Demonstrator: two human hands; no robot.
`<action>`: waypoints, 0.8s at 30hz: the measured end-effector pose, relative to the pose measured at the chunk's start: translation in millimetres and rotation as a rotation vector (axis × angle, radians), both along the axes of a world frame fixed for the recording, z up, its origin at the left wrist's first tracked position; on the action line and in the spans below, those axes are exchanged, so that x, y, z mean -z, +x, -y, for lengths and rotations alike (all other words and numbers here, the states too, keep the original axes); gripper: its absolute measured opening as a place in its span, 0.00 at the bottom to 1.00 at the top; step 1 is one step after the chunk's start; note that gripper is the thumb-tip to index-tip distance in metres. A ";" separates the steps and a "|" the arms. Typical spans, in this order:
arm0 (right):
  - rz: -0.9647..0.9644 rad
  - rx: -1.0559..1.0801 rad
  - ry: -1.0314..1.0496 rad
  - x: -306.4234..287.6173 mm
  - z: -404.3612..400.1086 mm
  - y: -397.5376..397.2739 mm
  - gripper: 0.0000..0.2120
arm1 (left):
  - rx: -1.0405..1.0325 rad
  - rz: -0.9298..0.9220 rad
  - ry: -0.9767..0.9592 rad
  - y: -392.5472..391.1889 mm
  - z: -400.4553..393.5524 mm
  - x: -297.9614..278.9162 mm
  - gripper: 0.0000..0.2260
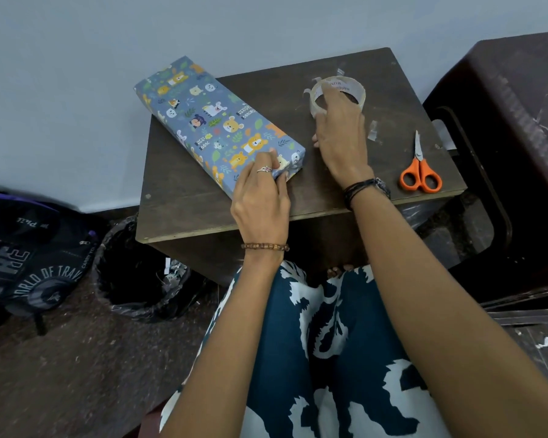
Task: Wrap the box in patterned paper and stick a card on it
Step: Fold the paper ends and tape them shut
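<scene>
A long box point(215, 121) wrapped in blue paper with cartoon animals lies diagonally on the small dark wooden table point(345, 191), its far end overhanging the back left edge. My left hand point(261, 197) presses its fingers on the box's near corner. My right hand point(340, 137) grips a roll of clear tape point(337, 91) standing on the table to the right of the box. No card is in view.
Orange-handled scissors point(419, 172) lie near the table's right edge, with short tape pieces point(373, 130) stuck beside them. A bin lined with a black bag point(140, 270) and a dark backpack point(29, 257) stand on the floor at left. Dark furniture point(513, 153) stands at right.
</scene>
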State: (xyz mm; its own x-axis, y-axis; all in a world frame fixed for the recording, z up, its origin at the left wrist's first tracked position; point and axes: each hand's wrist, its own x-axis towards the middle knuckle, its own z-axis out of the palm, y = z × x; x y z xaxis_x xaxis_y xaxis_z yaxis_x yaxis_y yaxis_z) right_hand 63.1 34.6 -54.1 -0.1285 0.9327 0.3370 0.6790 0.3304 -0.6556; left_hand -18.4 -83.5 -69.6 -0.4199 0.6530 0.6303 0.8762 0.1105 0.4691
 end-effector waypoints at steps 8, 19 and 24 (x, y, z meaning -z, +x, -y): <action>0.283 0.076 0.026 -4.7 -4.5 8.7 0.12 | 0.006 -0.003 0.004 0.9 -1.4 -0.7 0.11; 0.371 0.149 0.059 -3.2 1.2 4.9 0.16 | 0.009 0.054 0.008 2.4 -3.8 1.3 0.10; 0.358 0.151 0.055 3.5 -7.3 4.9 0.14 | 0.014 0.058 0.037 1.7 -4.4 3.7 0.10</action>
State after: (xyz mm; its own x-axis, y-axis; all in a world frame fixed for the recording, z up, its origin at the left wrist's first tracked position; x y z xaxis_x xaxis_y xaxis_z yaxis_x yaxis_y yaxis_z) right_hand 68.1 42.0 -57.6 -0.1094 0.9320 0.3455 0.9051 0.2371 -0.3530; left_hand -16.7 -79.0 -73.3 -0.4471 0.6358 0.6292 0.8488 0.0797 0.5227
